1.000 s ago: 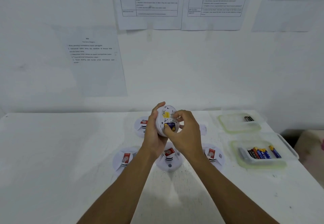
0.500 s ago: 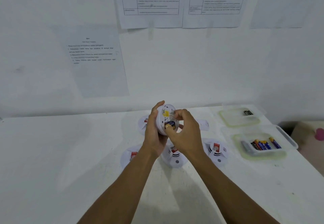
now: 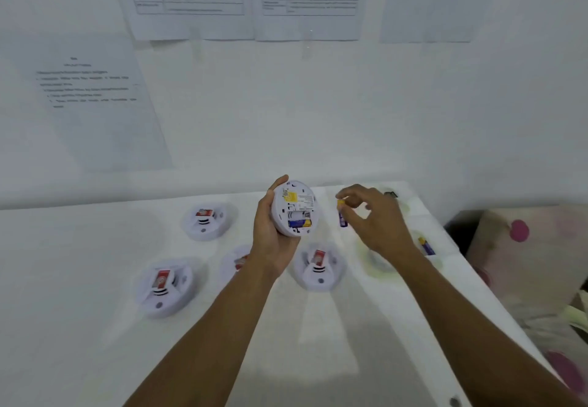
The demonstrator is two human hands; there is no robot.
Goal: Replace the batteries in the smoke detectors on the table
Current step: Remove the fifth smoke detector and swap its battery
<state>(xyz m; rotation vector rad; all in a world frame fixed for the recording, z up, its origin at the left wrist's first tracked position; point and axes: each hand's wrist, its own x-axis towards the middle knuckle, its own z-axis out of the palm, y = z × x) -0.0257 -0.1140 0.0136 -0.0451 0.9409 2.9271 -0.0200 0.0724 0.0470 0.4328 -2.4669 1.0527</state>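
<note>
My left hand [image 3: 270, 234] grips a round white smoke detector [image 3: 294, 207], held upright above the table with its back facing me. Its open battery bay shows one blue and yellow battery [image 3: 299, 223] in the lower slot and a bare upper slot. To the right of the detector, my right hand [image 3: 372, 219] pinches a second blue and yellow battery [image 3: 341, 214] between thumb and fingers, clear of the detector. Several more white detectors lie on the table, among them detector [image 3: 205, 220], detector [image 3: 164, 287] and detector [image 3: 319, 266].
The white table [image 3: 79, 327] ends at a wall hung with printed sheets. Blurred clear containers sit at the right behind my right hand, with a loose-looking battery [image 3: 426, 245] there. A flowered cloth [image 3: 525, 257] lies beyond the table's right edge.
My right hand has pulled a battery out of the detector and moved right with it. The camera has swung right and down.
</note>
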